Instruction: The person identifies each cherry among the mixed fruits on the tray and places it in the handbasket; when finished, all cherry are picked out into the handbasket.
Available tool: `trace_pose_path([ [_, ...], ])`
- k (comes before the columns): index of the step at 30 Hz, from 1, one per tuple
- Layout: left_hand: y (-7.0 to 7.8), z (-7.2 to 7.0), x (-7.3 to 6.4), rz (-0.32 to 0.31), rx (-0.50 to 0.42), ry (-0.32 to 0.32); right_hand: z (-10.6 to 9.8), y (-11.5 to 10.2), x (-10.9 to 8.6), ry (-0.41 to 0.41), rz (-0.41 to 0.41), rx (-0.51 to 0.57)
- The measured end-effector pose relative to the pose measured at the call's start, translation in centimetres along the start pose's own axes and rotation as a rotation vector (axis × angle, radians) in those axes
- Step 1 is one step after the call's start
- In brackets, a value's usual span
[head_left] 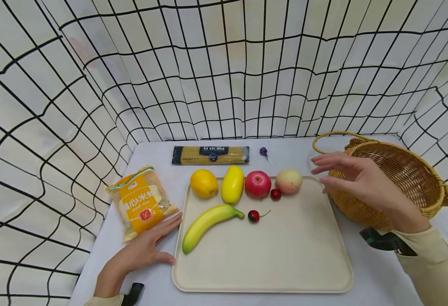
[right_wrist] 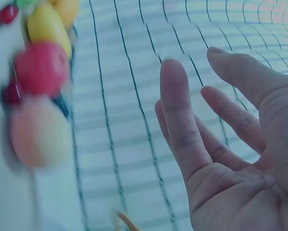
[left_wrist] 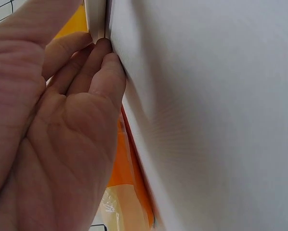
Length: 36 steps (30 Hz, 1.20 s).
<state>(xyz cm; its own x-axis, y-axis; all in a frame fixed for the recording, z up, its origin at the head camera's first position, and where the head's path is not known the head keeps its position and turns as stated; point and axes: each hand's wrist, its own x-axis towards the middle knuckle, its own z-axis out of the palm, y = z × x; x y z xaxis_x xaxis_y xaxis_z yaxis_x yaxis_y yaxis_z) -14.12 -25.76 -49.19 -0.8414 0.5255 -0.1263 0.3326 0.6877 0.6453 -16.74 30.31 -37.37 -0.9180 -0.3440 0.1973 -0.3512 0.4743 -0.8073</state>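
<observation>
My left hand (head_left: 143,250) rests at the left side of the beige tray (head_left: 277,263), its fingertips and thumb at the rim. In the left wrist view its fingers (left_wrist: 103,72) reach the tray's edge, close over the white cloth. My right hand (head_left: 361,182) hovers over the tray's far right corner with nothing in it, fingers spread in the right wrist view. The peach (head_left: 288,181) is nearest to it. Also on the tray are a red apple (head_left: 257,184), two cherries (head_left: 275,194), an oblong yellow fruit (head_left: 232,184), a lemon-like fruit (head_left: 203,183) and a banana (head_left: 208,225).
A wicker basket (head_left: 434,187) with looped handles stands right of the tray, partly behind my right hand. An orange bag (head_left: 141,204) lies at the left. Behind the tray are a spaghetti pack (head_left: 210,155) and a purple lollipop (head_left: 263,151). Black netting (head_left: 245,80) surrounds the table.
</observation>
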Motion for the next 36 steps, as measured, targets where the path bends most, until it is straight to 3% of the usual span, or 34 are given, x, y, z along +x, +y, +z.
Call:
trace_pose_path([
  [3, -0.1, 0.0, 0.1, 0.001, 0.002, 0.001, 3.2, 0.7, 0.6, -0.08, -0.031, 0.13],
  [6, -0.1, 0.0, 0.3, 0.005, 0.015, -0.004, 6.2, 1.4, 1.2, -0.138, -0.026, 0.18],
  [14, -0.1, -0.1, 0.2, -0.01, 0.011, -0.015, 13.2, 2.3, 2.7, -0.237, 0.05, 0.102],
  [19, -0.2, -0.1, 0.0, -0.006, 0.004, -0.01, 16.3, 2.7, 3.1, -0.239, 0.047, 0.069],
  [26, -0.3, 0.0, -0.1, -0.002, 0.005, -0.004, 18.3, 3.1, 3.5, -0.18, -0.002, -0.022],
  [36, -0.4, 0.0, -0.1, 0.003, 0.02, -0.006, 18.3, 2.3, 3.7, -0.198, 0.067, -0.072],
])
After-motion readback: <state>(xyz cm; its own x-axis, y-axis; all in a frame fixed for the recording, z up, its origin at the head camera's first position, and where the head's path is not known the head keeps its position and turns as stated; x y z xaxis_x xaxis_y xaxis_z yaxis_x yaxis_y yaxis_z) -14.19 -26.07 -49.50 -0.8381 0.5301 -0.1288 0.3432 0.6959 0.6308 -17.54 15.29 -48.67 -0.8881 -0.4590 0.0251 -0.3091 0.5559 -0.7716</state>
